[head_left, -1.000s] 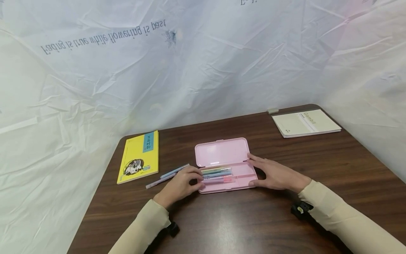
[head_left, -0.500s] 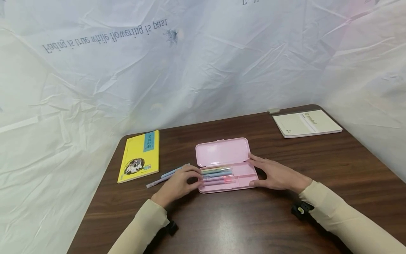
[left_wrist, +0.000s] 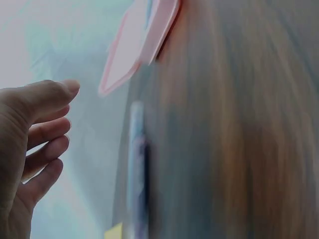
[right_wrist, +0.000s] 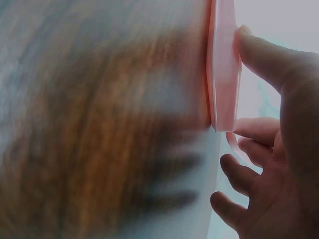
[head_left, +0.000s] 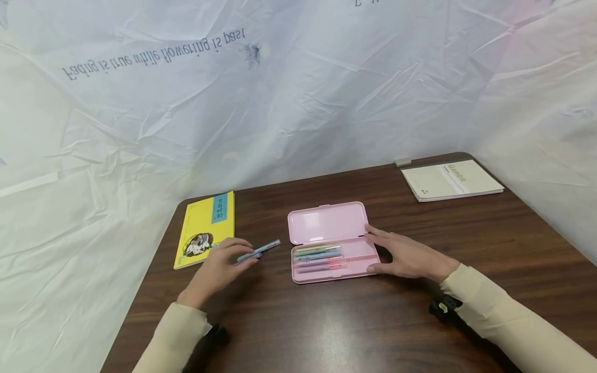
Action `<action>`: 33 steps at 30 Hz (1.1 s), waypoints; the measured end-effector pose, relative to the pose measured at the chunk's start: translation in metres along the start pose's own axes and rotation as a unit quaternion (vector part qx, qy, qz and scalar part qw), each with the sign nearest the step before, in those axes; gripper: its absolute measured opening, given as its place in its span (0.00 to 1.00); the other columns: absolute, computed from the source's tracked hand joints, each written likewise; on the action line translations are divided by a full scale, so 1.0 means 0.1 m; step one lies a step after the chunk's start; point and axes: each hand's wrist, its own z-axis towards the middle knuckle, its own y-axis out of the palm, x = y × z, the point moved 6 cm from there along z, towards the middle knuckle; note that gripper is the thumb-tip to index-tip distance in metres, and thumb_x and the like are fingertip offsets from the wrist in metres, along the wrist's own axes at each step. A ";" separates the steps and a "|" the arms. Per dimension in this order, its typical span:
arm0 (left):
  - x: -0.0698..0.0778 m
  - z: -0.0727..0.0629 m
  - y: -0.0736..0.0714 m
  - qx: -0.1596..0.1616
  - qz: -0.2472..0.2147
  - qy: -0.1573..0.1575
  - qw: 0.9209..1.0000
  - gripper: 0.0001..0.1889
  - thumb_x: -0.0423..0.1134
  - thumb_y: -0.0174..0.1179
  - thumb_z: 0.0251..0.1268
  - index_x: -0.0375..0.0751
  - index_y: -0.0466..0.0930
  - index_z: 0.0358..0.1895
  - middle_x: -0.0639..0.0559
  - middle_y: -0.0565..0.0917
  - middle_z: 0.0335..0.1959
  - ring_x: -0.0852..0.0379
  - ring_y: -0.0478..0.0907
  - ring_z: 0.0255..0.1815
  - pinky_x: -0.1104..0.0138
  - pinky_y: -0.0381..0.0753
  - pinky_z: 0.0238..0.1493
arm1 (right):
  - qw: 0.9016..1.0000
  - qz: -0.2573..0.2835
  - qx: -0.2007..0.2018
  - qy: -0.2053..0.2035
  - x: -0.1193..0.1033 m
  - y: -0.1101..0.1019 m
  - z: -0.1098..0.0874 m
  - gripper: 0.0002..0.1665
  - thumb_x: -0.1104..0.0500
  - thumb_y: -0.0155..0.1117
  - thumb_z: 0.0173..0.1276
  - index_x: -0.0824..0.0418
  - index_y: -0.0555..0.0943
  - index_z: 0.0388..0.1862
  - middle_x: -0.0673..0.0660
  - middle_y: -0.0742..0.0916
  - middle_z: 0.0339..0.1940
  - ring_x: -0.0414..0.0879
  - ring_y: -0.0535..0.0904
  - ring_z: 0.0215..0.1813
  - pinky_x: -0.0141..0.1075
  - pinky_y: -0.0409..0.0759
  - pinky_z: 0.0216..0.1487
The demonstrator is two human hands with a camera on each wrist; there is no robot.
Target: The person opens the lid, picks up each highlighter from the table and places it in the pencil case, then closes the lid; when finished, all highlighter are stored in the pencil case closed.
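Observation:
A pink pencil case (head_left: pixel 364 248) lies with its lid (head_left: pixel 328 223) raised in the middle of the table. Several pens (head_left: pixel 317 254) in blue, yellow and pinkish tones fill its left compartments. My right hand (head_left: pixel 406 254) holds the case's right end, thumb at the front edge and fingers by the hinge side. Left of the case, my left hand (head_left: pixel 214 272) is over two loose pens (head_left: pixel 268 247), partly covering them. In the left wrist view this hand (left_wrist: pixel 20 114) has loosely bent fingers with nothing between them, apart from the pens (left_wrist: pixel 135 164).
A yellow booklet (head_left: pixel 200 228) lies at the table's left edge, just behind my left hand. At the back right are a cream notebook (head_left: pixel 450 181) and a small pale block (head_left: pixel 402 162). White sheeting (head_left: pixel 280 119) hangs behind the dark wood table (head_left: pixel 326 331).
My left hand has moved left, from the pens inside the pencil case to the loose pens on the table. My right hand stays at the case's right end.

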 end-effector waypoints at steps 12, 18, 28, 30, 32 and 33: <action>-0.40 -0.35 -0.44 0.028 0.076 -0.052 0.995 0.14 0.36 0.78 0.49 0.40 0.88 0.41 0.51 0.87 0.41 0.50 0.83 0.45 0.50 0.84 0.46 | 1.000 -0.001 -0.002 -0.001 -0.01 -0.03 0.00 0.53 0.30 0.62 0.65 0.62 0.63 0.77 0.58 0.59 0.81 0.60 0.63 0.76 0.58 0.60 0.74; -0.62 -0.47 -0.37 -0.021 0.075 -0.099 0.992 0.15 0.39 0.77 0.52 0.39 0.88 0.44 0.46 0.86 0.44 0.45 0.83 0.48 0.47 0.82 0.50 | 1.000 0.000 -0.001 -0.002 -0.02 -0.02 0.00 0.53 0.30 0.62 0.65 0.63 0.63 0.77 0.58 0.60 0.81 0.60 0.64 0.76 0.58 0.60 0.74; -0.77 -0.52 -0.20 -0.101 0.054 -0.164 0.980 0.19 0.48 0.73 0.58 0.43 0.87 0.49 0.48 0.84 0.47 0.45 0.80 0.52 0.46 0.80 0.53 | 1.000 -0.001 -0.005 0.001 -0.02 -0.01 -0.01 0.54 0.29 0.61 0.65 0.62 0.62 0.78 0.57 0.60 0.81 0.60 0.63 0.76 0.57 0.60 0.74; -0.77 -0.53 -0.18 -0.101 0.053 -0.159 0.981 0.18 0.48 0.73 0.58 0.43 0.87 0.48 0.49 0.84 0.46 0.46 0.80 0.50 0.47 0.80 0.52 | 1.000 0.000 -0.004 0.001 -0.02 -0.01 -0.01 0.54 0.29 0.62 0.65 0.62 0.62 0.78 0.57 0.60 0.81 0.60 0.63 0.76 0.57 0.61 0.74; -0.77 -0.53 -0.16 -0.099 0.053 -0.155 0.981 0.17 0.47 0.73 0.58 0.44 0.88 0.48 0.51 0.84 0.45 0.48 0.80 0.49 0.48 0.81 0.51 | 1.000 -0.002 -0.003 0.000 -0.03 -0.02 -0.01 0.53 0.30 0.62 0.65 0.62 0.63 0.77 0.57 0.60 0.81 0.60 0.64 0.76 0.57 0.61 0.74; -0.78 -0.53 -0.14 -0.098 0.054 -0.157 0.981 0.16 0.47 0.73 0.58 0.45 0.88 0.47 0.52 0.84 0.44 0.48 0.80 0.49 0.48 0.81 0.51 | 1.000 -0.003 -0.002 0.000 -0.03 -0.02 -0.01 0.53 0.30 0.62 0.65 0.62 0.63 0.77 0.57 0.60 0.81 0.60 0.64 0.76 0.57 0.61 0.74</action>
